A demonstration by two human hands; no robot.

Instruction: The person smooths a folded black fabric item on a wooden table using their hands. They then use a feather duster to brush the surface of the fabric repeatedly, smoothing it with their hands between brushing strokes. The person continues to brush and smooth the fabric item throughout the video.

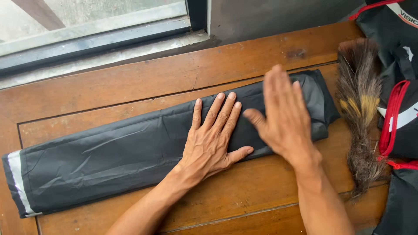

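Folded black garment (130, 152), one long strip with a grey band at its left end, lies across the wooden bench (244, 196). Left hand (211, 139) presses it flat, grip spread; right hand (285, 117), blurred, spread above it. One feather duster (359, 109) beside black-and-red bags (398, 65).

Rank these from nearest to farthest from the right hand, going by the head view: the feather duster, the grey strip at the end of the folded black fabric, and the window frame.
From the right hand:
1. Feather duster, just to its right on the wooden surface.
2. Window frame, up and to the left, beyond the wood.
3. Grey strip, at the far left end of the folded black fabric.
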